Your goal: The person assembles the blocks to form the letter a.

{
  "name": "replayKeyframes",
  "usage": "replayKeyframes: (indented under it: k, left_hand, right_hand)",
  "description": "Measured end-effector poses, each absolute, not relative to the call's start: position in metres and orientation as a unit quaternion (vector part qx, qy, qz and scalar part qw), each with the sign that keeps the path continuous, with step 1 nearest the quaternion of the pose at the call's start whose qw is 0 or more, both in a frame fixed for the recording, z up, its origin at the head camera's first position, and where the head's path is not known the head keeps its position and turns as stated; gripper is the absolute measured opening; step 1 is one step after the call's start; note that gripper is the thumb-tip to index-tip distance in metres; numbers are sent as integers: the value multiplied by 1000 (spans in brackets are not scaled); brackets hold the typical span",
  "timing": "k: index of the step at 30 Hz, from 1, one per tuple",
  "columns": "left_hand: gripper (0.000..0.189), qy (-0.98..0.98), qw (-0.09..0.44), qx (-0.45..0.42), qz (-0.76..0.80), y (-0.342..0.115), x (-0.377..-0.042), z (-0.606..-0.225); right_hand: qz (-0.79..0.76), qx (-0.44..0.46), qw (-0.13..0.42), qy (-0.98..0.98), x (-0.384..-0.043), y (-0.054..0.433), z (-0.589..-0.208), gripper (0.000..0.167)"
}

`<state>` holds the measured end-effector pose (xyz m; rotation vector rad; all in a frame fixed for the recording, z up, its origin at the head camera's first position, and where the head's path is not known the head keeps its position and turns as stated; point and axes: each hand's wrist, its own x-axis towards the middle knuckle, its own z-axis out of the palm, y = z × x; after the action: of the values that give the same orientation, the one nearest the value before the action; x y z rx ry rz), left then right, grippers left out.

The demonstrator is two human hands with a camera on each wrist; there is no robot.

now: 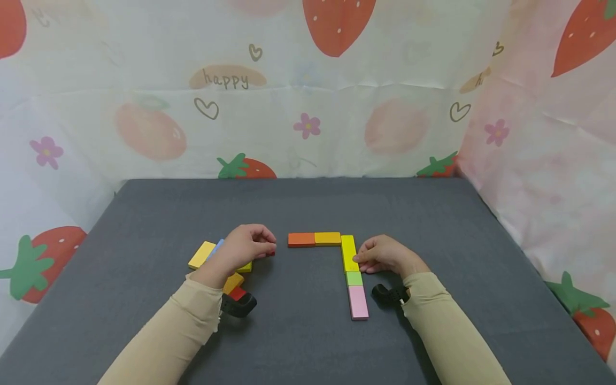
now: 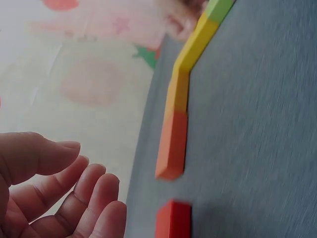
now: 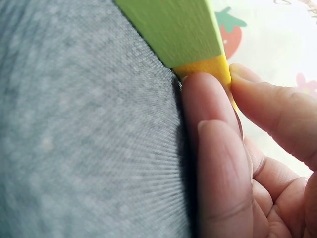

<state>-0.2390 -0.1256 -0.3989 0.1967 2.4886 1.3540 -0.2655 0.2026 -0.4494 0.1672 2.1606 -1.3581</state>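
Observation:
In the head view my left hand (image 1: 250,243) hovers over the left of the table, its fingers loosely bent with nothing between them. Close beside it a red block (image 2: 173,220) lies in line with an orange block (image 1: 301,240), a small gap between the two. An amber block (image 1: 327,239) joins the orange one, and its right end meets a long yellow block (image 1: 348,251). My right hand (image 1: 387,253) pinches this yellow block at its right side, thumb at its upper edge and fingers along the side. Below it follow a green block (image 1: 354,278) and a pink block (image 1: 358,302).
Partly under the left forearm lie loose blocks: a yellow block (image 1: 202,255), a blue block (image 1: 215,248), an amber block (image 1: 233,282) and a red block (image 1: 238,293). Dark cloth covers the table (image 1: 298,342). A strawberry-print curtain (image 1: 308,149) hangs behind it and along both sides.

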Motion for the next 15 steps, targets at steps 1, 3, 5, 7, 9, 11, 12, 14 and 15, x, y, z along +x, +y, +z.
replayKeyframes:
  k: [1,3,5,7,9,11,12,14,15]
  left_hand:
    - [16,870,146,65,467,-130,-240,-399]
    - [16,878,139,57,454,-138,-244,-400]
    - [17,888,131,50,437,-144,-249,-402]
    - [17,897,123,45,421,-151,-254,-405]
    - [18,902,120,37,414,-156,-258,-408]
    - [19,904,119,32,408,-160,-261,-412]
    - [19,905,120,29,408,-162,-263,-413]
    - [21,904,125,22,409,-164,-265,-416]
    - [21,903,128,22,409,-165,-266,-417]
  right_hand:
    - [-508,62,287,810,-266,203,-449,18]
    - [-508,61,286,810,-266,202,-449,18]
    - [-508,61,284,811,-266,202,-449,18]
    - [-507,61,283,812,-266,202,-449,18]
    - [-507,61,283,812,-266,202,-449,18]
    - [-506,61,282,813,-266,202,-450,18]
    - [-506,61,282,813,-266,202,-450,19]
    - [-505,61,281,813,-266,202,-450,19]
    - [-505,63,281,813,-266,202,-450,19]
